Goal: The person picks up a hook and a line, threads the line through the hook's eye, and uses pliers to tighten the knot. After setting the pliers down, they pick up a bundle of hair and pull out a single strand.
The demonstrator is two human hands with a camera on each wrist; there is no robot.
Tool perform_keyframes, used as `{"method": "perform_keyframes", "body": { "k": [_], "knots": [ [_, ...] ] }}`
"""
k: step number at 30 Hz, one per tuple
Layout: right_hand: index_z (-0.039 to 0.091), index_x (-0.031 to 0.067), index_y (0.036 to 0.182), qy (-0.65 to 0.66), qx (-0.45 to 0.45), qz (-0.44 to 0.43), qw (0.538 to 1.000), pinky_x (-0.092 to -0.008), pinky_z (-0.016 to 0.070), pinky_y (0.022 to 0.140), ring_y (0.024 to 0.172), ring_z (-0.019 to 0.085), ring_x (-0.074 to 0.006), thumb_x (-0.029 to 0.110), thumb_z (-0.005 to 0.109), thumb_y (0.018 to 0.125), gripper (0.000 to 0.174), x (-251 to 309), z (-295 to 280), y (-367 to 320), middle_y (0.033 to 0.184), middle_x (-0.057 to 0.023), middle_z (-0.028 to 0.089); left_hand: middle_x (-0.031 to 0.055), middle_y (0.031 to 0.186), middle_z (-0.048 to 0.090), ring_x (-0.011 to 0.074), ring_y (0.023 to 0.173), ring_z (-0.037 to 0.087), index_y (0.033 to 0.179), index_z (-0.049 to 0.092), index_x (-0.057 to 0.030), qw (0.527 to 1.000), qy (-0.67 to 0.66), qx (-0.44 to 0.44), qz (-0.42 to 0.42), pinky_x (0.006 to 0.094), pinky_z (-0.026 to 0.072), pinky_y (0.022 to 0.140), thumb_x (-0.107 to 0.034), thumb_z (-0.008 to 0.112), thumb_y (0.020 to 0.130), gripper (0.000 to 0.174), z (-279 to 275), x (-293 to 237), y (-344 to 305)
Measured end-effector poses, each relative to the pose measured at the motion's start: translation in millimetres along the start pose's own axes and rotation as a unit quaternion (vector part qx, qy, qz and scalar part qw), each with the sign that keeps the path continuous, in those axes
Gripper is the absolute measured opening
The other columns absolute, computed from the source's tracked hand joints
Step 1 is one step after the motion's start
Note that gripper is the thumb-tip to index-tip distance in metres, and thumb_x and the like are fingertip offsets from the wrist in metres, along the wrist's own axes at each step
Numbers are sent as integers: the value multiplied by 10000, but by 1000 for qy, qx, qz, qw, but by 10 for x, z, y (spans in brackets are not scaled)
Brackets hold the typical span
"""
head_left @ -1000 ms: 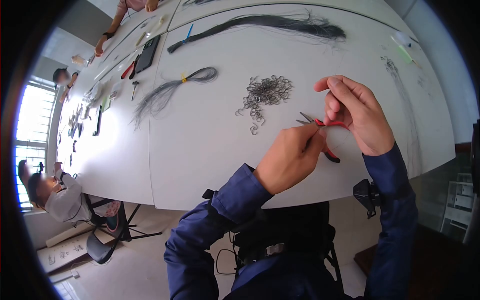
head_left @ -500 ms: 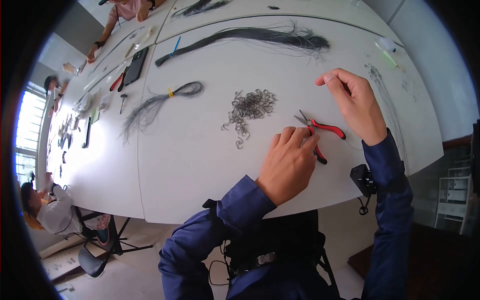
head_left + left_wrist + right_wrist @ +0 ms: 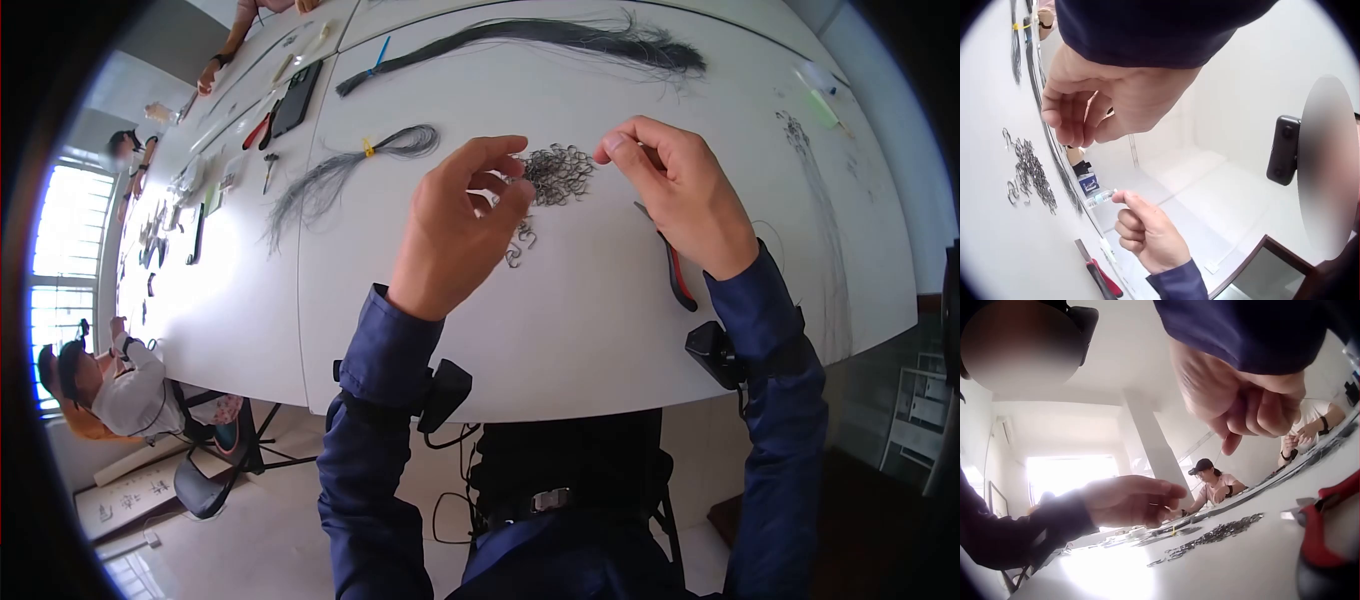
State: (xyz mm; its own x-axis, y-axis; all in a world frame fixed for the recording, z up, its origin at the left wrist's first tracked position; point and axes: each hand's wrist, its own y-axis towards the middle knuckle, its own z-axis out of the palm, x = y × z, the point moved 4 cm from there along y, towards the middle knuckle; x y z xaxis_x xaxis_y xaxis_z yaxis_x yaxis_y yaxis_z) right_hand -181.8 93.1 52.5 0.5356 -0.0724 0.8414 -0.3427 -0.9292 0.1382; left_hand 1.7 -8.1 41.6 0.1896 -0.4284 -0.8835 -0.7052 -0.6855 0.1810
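Over the left side of the pile of small bent wire hooks (image 3: 562, 172), my left hand (image 3: 455, 220) hovers with fingers loosely bent and nothing visible in them. On the pile's right, my right hand (image 3: 675, 195) is raised, fingers curled and index tip against the thumb; the left wrist view shows this right hand (image 3: 1150, 234) from the front. A thin wire strand (image 3: 781, 240) curves out behind the right wrist and appears to run from that hand's pinch. Red-and-black pliers (image 3: 682, 282) lie under the right hand, which hides part of them; the pliers (image 3: 1317, 534) stand apart in the right wrist view.
A long dark bundle of strands (image 3: 520, 35) with a blue tie lies at the back. A smaller looped bundle (image 3: 345, 165) has a yellow tie. Left of it are a black phone (image 3: 297, 97) and other red-handled pliers (image 3: 262, 128). Loose strands (image 3: 815, 190) lie at right.
My left hand has left the pliers and moved left and up beside the hooks. The right hand has shifted left and forward over the pliers, with the thin strand now right of its wrist.
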Motion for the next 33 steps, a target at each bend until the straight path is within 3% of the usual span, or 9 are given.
{"method": "perform_keyframes", "body": {
  "k": [3,4,7,8,12,15,22,28,33],
  "knots": [
    [673,-14,959,14,13,7,1000,-287,420,590,585,452,-114,251,556,1007,294,20,19,9,643,-45,518,64,1046,678,108,893,617,1288,602,-6,992,99,-1,78,226,480,718,-162,677,937,391,140,-81,-22],
    [674,-16,959,17,16,10,1000,-281,416,587,583,448,-107,255,556,1009,300,37,17,15,641,-40,520,54,935,680,96,798,609,1205,639,8,996,57,1,69,213,461,671,-167,652,962,300,196,-90,-8],
    [680,-21,953,18,41,20,999,-261,399,569,574,432,-86,272,561,1013,321,63,-30,-7,637,-17,527,32,780,647,79,689,566,1094,667,21,983,-145,73,-84,214,433,633,-171,611,995,223,198,-35,21],
    [681,-23,950,15,57,21,998,-255,390,556,569,425,-78,280,564,1015,331,67,-79,3,637,-4,529,22,683,611,68,631,559,974,673,44,985,-157,43,-54,214,454,604,-119,547,1017,211,176,-104,29],
    [702,16,956,25,99,-68,992,-234,310,493,546,364,-38,320,591,1009,328,-86,-344,56,611,70,461,17,687,618,64,635,563,965,690,37,989,-144,-3,-19,208,447,603,-142,609,1000,199,8,-69,40],
    [697,57,975,-17,107,1,994,-206,268,480,574,341,2,317,598,1006,280,-68,-674,-7,884,60,651,47,714,626,109,668,573,1024,707,40,993,-111,-33,-34,255,429,636,-199,636,988,252,-171,6,1],
    [697,79,1005,-57,125,55,989,-205,218,488,564,291,0,329,610,991,265,-175,-996,-75,844,87,620,63,725,665,124,665,602,956,729,14,983,-135,-119,-24,267,460,639,-224,691,955,241,-454,143,-21],
    [683,76,1030,-65,112,86,988,-204,222,492,559,279,1,338,602,996,276,-317,-1345,-53,862,82,599,43,746,649,117,671,591,993,708,23,966,-123,-225,-36,256,464,649,-252,686,964,277,-832,350,-31],
    [670,70,1019,-13,101,94,990,-206,204,484,547,258,-1,351,601,1003,289,-377,-1396,-96,763,95,530,26,744,636,105,652,568,1025,702,7,954,-128,-263,-70,250,451,635,-255,677,972,268,-1166,662,-74]
  ]
}}
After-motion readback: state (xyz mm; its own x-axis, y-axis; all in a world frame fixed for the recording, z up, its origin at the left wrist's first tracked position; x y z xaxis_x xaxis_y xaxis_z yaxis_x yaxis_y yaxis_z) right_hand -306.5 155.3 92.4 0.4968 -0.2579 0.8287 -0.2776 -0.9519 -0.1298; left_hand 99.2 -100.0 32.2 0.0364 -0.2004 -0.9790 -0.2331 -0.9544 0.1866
